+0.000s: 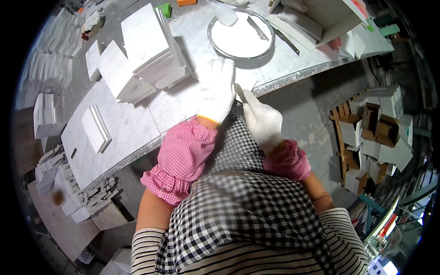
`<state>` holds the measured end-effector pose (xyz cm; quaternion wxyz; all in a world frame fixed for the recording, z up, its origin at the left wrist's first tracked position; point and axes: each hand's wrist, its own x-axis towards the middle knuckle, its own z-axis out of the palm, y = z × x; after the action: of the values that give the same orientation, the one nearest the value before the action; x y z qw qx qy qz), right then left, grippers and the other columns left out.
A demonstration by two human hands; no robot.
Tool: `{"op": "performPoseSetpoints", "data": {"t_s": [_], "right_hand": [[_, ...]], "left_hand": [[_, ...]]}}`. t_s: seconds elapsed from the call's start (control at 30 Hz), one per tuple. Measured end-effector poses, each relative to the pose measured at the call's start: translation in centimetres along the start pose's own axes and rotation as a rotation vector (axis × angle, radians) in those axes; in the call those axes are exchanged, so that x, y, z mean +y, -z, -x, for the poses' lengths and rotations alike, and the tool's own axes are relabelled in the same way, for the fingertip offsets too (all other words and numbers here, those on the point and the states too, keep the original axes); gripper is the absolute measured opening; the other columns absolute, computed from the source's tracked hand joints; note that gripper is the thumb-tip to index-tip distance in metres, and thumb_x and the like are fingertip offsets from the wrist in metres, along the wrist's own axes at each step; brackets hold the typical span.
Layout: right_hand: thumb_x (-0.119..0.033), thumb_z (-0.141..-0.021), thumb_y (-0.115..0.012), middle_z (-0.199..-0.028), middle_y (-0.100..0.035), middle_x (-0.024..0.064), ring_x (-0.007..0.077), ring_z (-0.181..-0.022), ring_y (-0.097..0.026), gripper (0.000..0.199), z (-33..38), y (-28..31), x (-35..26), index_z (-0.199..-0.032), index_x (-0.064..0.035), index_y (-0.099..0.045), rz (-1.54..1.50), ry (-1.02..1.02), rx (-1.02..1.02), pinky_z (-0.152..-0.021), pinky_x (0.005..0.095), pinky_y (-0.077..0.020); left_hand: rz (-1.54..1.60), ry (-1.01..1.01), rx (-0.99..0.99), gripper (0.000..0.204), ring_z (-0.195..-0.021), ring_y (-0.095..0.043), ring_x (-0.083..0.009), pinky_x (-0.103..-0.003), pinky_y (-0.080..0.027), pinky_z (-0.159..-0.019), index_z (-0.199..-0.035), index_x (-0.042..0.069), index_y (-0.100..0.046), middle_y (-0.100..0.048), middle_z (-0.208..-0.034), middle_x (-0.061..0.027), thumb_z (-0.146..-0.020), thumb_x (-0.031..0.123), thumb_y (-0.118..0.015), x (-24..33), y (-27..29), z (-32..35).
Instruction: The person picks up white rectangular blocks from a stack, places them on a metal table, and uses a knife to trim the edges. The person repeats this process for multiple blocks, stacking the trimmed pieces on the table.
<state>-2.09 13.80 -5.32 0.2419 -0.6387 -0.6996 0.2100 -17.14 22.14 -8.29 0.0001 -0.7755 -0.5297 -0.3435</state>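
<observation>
My left hand [217, 89], in a white knit glove, lies with its fingers stretched out over a white tile [248, 84] at the table's near edge. Much of that tile is hidden beneath the gloves. Close to its right, my gloved right hand [262, 118] is closed round a thin, dark blade-like tool [239, 93], which reaches the tile's edge; its exact kind is unclear. Beyond the hands stands a round basin [243, 48] of white paste, with a notched metal strip [258, 28] and a translucent scoop-like piece [224, 15] in it.
Tall stacks of white marbled tiles [145, 39] stand left of my hands on the marble-topped table [169, 110]. A few tiles [96, 128] lie farther left. An opened carton [337, 18] sits at the back right, near a dark flat blade [288, 42]. Cardboard boxes [360, 133] fill a pallet at right.
</observation>
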Motion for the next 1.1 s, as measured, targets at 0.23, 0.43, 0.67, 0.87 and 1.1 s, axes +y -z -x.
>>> {"op": "performPoseSetpoints", "data": {"t_s": [0.23,0.43,0.67,0.87,1.1], "right_hand": [[-0.021,-0.100,-0.058,-0.096,-0.073,0.0167,0.0342,-0.081,-0.072,0.040,-1.4,-0.1,1.9,-0.139,-0.0133,-0.063,0.096,0.003,0.068,-0.073,0.0441,-0.0571],[-0.017,-0.099,-0.057,-0.081,-0.070,0.0146,0.0338,-0.072,-0.070,0.045,0.9,-1.1,0.8,-0.143,-0.0221,-0.059,-0.015,0.067,0.106,-0.066,0.0451,-0.0551],[-0.016,-0.098,-0.060,-0.087,-0.071,0.0181,0.0350,-0.074,-0.071,0.045,1.6,0.2,0.1,-0.142,-0.0127,-0.061,0.011,-0.026,0.026,-0.067,0.0429,-0.0568],[-0.016,-0.099,-0.060,-0.093,-0.074,0.0201,0.0345,-0.081,-0.074,0.037,0.3,-2.1,-0.6,-0.134,-0.0060,-0.066,-0.012,-0.009,0.093,-0.072,0.0414,-0.0586],[-0.014,-0.105,-0.053,-0.097,-0.070,0.0086,0.0093,-0.071,-0.057,0.044,-0.3,2.0,1.1,-0.147,-0.0009,-0.057,-0.375,-0.227,0.106,-0.069,0.0267,-0.0532]], "left_hand": [[0.027,0.004,-0.016,0.044,-0.110,-0.058,-0.0421,-0.052,-0.043,-0.102,-0.125,0.001,-0.063,-0.064,-0.115,-0.0217,-0.081,0.006,-0.062,0.1,0.0,0.0],[0.044,-0.009,-0.022,0.046,-0.111,-0.058,-0.0414,-0.053,-0.043,-0.102,-0.127,0.001,-0.061,-0.064,-0.116,-0.0214,-0.081,0.005,-0.061,0.2,-0.3,-0.2],[-0.009,-0.005,-0.049,0.034,-0.109,-0.059,-0.0384,-0.048,-0.047,-0.096,-0.117,-0.001,-0.062,-0.064,-0.115,-0.0199,-0.086,0.012,-0.057,0.1,0.0,-0.1],[0.044,0.027,-0.101,0.046,-0.112,-0.059,-0.0406,-0.051,-0.044,-0.101,-0.125,0.000,-0.061,-0.064,-0.115,-0.0212,-0.079,0.003,-0.062,0.5,0.7,-0.3],[0.150,0.038,0.032,0.043,-0.114,-0.061,-0.0394,-0.048,-0.047,-0.104,-0.126,0.003,-0.065,-0.066,-0.121,-0.0199,-0.083,-0.001,-0.061,-0.4,0.4,0.3]]}}
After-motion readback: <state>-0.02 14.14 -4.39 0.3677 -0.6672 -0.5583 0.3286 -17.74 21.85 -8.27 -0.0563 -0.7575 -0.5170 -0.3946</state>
